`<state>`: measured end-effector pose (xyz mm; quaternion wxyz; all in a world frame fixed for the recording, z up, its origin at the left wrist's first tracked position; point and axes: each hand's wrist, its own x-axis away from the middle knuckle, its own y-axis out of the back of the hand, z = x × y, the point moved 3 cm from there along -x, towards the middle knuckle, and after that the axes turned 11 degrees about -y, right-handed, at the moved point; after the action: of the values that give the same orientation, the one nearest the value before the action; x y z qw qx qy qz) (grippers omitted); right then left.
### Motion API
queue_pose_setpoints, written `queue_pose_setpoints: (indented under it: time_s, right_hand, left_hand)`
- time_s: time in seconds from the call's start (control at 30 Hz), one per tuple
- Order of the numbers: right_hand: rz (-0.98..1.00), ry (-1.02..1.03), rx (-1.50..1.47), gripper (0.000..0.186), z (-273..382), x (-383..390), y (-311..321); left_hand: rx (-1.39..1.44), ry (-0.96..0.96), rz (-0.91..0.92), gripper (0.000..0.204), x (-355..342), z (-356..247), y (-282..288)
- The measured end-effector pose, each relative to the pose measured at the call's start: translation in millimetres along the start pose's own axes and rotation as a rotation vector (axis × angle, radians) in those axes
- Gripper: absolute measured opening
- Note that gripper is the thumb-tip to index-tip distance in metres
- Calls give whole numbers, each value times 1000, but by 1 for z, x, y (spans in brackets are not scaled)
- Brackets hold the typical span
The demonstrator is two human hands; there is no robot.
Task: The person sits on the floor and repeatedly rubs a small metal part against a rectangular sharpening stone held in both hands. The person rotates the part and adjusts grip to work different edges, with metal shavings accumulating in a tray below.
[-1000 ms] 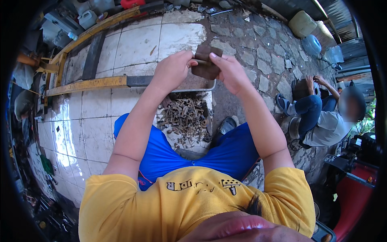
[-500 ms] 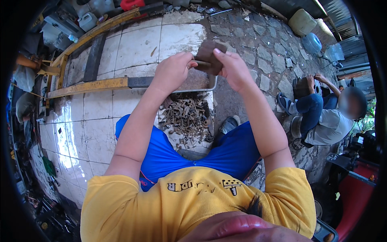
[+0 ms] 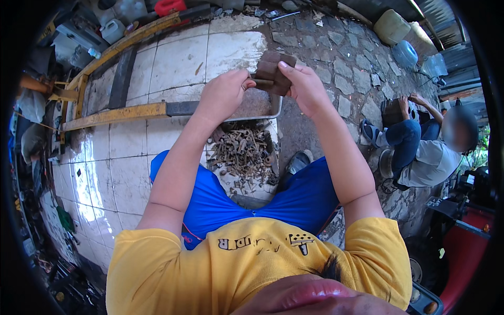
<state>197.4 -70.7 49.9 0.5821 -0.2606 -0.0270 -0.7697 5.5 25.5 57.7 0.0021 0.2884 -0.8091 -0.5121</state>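
My left hand (image 3: pixel 223 92) is closed on a slim metal rod (image 3: pixel 260 82) that pokes rightward from its fingertips across a dark brown square piece (image 3: pixel 270 66), perhaps cloth or abrasive sheet. My right hand (image 3: pixel 305 89) grips that brown piece, thumb on top, against the rod. Beneath both hands lies a shallow metal tray (image 3: pixel 259 114). Just nearer me, between my legs, a heap of rusty bolts and small metal parts (image 3: pixel 241 152) is spread on the floor.
A yellow steel frame (image 3: pixel 115 114) spans the white tiles (image 3: pixel 131 147). Cobblestone paving (image 3: pixel 346 68) is to the right, where a co-worker (image 3: pixel 430 157) sits bent over a dark object. Plastic jugs (image 3: pixel 392 27) line the walls. A red machine (image 3: pixel 459 257) stands at lower right.
My right hand and the brown piece have shifted slightly up and rightward, and the piece is tilted differently. My left hand has stayed nearly in place, moving very slightly.
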Motion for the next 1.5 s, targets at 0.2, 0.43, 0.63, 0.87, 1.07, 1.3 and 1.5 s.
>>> queue_pose_setpoints:
  time_s: [0.2, 0.43, 0.63, 0.87, 1.07, 1.3, 1.5]
  right_hand:
    - [17, 34, 8, 35, 1, -2, -2]
    - [-10, 8, 65, 35, -2, 5, -11]
    - [-30, -18, 147, 35, -13, 6, -19]
    - [-35, -51, 251, 35, -8, 5, -14]
    - [-27, -15, 163, 35, -1, 2, 0]
    - [-37, -36, 145, 38, 2, 2, 3]
    - [-69, -56, 197, 42, -4, 7, -5]
  left_hand:
    - [19, 5, -22, 17, 2, 4, -1]
    - [44, 2, -8, 17, 3, 4, -1]
    - [62, 16, -3, 16, 0, 0, 2]
    - [42, -17, 8, 14, 1, 2, 0]
    - [40, -42, -8, 15, 0, 0, 1]
    - [52, -33, -19, 15, 2, -3, 2]
    - [52, -12, -6, 15, 2, -1, 0]
